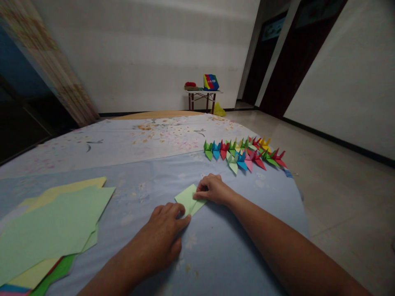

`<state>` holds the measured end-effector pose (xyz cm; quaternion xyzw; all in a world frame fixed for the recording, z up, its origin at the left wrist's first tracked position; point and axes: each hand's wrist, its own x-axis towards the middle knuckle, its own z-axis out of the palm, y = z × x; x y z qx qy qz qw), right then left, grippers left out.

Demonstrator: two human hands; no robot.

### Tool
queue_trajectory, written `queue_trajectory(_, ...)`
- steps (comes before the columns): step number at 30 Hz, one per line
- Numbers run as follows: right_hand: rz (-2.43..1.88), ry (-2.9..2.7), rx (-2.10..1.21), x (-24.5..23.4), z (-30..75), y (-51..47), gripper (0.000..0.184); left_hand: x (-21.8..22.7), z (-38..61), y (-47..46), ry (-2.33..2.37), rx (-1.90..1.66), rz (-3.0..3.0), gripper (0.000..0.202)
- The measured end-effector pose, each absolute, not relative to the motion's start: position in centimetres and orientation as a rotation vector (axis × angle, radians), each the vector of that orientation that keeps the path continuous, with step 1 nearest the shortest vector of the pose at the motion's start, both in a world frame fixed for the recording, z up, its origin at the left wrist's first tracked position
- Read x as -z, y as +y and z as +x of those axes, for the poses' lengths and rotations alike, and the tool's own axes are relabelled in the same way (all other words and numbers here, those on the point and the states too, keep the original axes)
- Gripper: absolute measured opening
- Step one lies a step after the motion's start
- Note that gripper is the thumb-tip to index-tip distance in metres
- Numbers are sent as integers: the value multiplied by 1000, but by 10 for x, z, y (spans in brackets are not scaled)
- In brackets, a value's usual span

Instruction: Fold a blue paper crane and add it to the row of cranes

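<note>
A small piece of folded pale green paper (pixel 186 198) lies on the blue part of the tablecloth in front of me. My right hand (pixel 212 189) pinches its upper right side between thumb and fingertips, where a flap shows. At the lower left edge, my left hand (pixel 166 228) presses the paper down with thumb and curled fingers. Part of the folded paper is hidden under the fingers of both hands. Beyond my right hand stand several folded paper cranes (pixel 242 161) in green, blue, red, pink and yellow, set close together in rows.
A stack of coloured paper sheets (pixel 58 222), pale green on top, lies at the left. The round table wears a floral tablecloth (pixel 148 172). Against the far wall, a small table (pixel 202 91) carries a colourful box (pixel 211 82); a yellow bag (pixel 219 109) sits beside it.
</note>
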<state>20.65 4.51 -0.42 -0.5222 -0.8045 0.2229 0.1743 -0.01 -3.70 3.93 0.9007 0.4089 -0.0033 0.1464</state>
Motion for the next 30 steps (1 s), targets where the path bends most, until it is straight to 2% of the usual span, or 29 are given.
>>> queue_trajectory(6,-1506,-2269,-624,6,204,46,24,-39,1,-35,1113,38,2595,55)
queue_trajectory(18,-1538,-2242,-616,6,204,47,23,-39,2,-33,1105,106,2575,60)
queue_trajectory(23,-1551,-2267,-615,3,203,44,23,-38,3,-31,1094,86,2591,53)
queue_trajectory(28,-1575,-2302,-529,3,199,39,44,-39,5,-32,1081,55,2617,48)
queue_trajectory(30,-1610,-2298,-508,4,198,39,47,-39,5,-32,1089,37,2611,48)
